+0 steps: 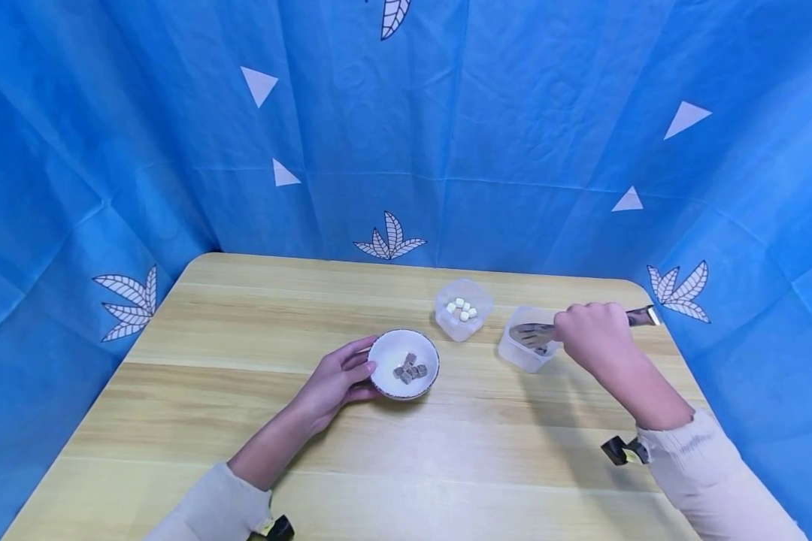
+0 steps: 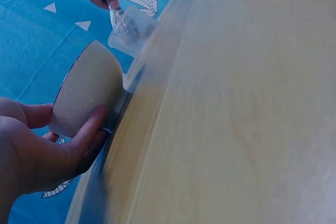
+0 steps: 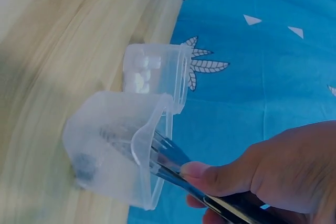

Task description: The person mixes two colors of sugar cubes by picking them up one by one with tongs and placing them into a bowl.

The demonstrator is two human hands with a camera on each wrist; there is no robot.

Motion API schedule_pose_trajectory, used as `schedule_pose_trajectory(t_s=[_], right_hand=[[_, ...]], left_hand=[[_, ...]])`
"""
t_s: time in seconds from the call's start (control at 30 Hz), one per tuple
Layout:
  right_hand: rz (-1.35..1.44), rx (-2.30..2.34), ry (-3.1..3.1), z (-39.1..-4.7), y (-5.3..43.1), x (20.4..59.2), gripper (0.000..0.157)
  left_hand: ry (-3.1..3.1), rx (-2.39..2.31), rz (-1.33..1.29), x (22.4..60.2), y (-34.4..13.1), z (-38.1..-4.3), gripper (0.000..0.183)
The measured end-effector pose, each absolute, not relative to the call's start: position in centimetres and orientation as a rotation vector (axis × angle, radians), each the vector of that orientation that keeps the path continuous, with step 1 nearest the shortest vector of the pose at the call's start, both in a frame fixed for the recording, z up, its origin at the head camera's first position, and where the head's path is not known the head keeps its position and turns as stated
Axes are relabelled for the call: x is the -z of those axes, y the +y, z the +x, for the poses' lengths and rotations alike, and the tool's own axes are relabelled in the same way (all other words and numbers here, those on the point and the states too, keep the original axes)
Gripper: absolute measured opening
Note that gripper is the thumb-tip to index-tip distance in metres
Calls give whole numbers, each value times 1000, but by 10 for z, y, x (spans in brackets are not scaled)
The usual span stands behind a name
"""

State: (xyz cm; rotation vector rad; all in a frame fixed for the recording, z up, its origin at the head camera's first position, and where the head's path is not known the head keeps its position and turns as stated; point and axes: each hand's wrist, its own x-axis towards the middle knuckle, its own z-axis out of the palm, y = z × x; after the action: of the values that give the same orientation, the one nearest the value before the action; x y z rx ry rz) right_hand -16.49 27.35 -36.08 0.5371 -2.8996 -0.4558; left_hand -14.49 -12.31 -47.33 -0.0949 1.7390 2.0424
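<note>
A white bowl with a dark rim holds several brown cubes. My left hand grips its left side, thumb at the rim and fingers low on the outer wall in the left wrist view. My right hand holds metal tongs, their slotted ends reaching down into a clear plastic container. A dark piece shows through that container's wall near the bottom, close to the tong tips. Whether the tips pinch anything, I cannot tell.
A second clear container with several white cubes stands just left of the one with the tongs. Everything sits on a wooden table, with a blue patterned cloth hanging behind and along the sides.
</note>
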Motion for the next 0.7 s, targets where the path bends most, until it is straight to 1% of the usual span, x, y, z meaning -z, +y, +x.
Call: schedule_pose_trajectory(t_s=[0.17,0.27,0.5,0.7], right_hand=[[479,356,-2957,-160,283,365,41],[455,315,-2973,-158,286,367,42],[406,212,-3004,-151,293,373,27],[405,170,-2939,-145,301,386,29]], left_hand=[[1749,-2043,-120,473,-122,-144,56],[1751,-2047,-143,472,-120,-144,55],[1762,-2038,-152,472,-119,-144,55],[1764,-2035,-144,473,-120,-145,55]])
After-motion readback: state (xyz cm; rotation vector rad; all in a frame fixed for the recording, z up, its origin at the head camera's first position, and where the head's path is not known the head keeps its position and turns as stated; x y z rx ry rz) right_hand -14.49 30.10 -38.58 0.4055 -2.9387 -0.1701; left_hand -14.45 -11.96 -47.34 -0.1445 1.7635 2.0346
